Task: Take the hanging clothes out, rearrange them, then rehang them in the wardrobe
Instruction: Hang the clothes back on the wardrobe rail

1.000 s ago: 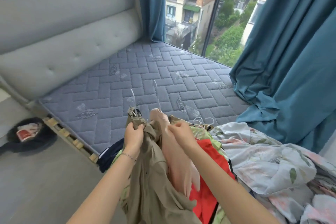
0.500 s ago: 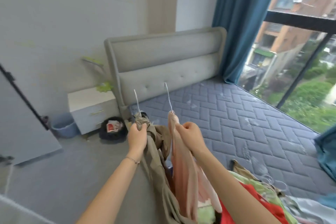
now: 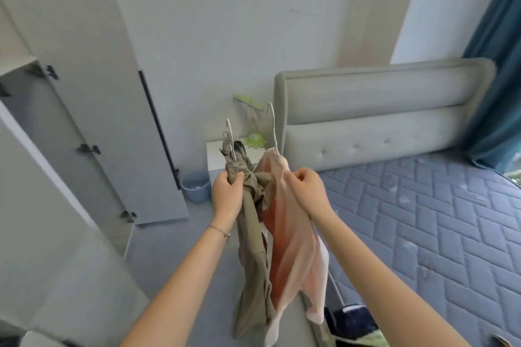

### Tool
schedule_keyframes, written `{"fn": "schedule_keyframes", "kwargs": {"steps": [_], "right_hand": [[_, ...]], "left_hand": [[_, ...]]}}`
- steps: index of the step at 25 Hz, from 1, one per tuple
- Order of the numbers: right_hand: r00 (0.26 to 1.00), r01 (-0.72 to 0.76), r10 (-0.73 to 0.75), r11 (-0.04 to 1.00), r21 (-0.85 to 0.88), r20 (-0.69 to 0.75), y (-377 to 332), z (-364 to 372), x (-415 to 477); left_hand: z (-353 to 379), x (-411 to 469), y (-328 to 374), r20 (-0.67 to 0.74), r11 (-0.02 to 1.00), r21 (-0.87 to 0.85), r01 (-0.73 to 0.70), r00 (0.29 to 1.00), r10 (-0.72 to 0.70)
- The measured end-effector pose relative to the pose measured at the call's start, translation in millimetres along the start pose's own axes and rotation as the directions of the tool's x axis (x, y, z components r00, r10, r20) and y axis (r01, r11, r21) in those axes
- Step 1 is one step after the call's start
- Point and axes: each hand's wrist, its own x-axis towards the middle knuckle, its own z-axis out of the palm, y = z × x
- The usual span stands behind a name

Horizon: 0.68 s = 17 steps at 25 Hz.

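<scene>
My left hand (image 3: 227, 196) grips the bunched top of an olive-khaki garment (image 3: 252, 270) on a white hanger (image 3: 230, 136). Beside it my right hand (image 3: 307, 193) pinches the shoulder of a pale pink garment (image 3: 296, 248) hung on a second white hanger (image 3: 273, 124). Both garments hang down in front of me, above the floor by the bed's edge. The open wardrobe door (image 3: 93, 127) stands to the left; the wardrobe's inside is out of sight.
The bed's quilted blue mattress (image 3: 423, 220) and grey headboard (image 3: 380, 118) fill the right. A white nightstand (image 3: 215, 156) and a blue bin (image 3: 196, 190) stand by the wall. A teal curtain (image 3: 496, 65) hangs far right. More clothes (image 3: 358, 327) lie at the bottom edge.
My view has swung left from the window and bed toward the wall and wardrobe door. Both hands have lifted the two hung garments off the clothes pile and carried them leftward.
</scene>
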Motion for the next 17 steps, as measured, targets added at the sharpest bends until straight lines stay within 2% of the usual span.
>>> {"fn": "schedule_keyframes", "kwargs": {"steps": [5,9,12,17], "right_hand": [[0.984,0.090,-0.089,0.996,0.006,0.157,-23.2,81.0,83.6],[0.942,0.147,-0.140,0.989,0.000,0.306,-39.1,152.5,164.5],[0.885,0.208,-0.181,0.978,-0.018,0.428,-57.7,204.5,212.2],[0.761,0.324,-0.264,0.946,0.005,0.593,-96.3,287.5,271.1]], "left_hand": [[-38.2,91.1,-10.5,-0.165,1.000,0.006,-0.016,0.986,0.017],[-62.0,173.9,-18.7,-0.295,0.999,0.045,0.014,0.955,0.000],[-87.6,226.6,-22.8,-0.380,0.995,0.057,0.079,0.924,-0.052],[-139.2,291.9,-43.4,-0.544,0.987,0.009,0.163,0.828,-0.132]]}}
